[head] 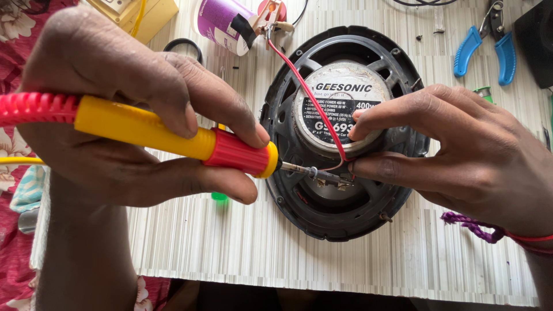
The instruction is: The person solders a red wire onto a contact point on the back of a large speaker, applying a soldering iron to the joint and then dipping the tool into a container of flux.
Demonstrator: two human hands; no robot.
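While the left hand (132,109) is wrapped tight around a yellow-and-red soldering iron (173,135), held level with its tip at the speaker's terminals, the right hand (461,150) comes in from the right edge and pinches a red wire (305,86) between thumb and fingers right at that tip. The oval black speaker (345,132) lies magnet-up mid-tabletop, under both hands. Toward the far edge sit a purple-and-white cup (222,23), contents hidden, and blue-handled pliers (484,49) near the far right corner.
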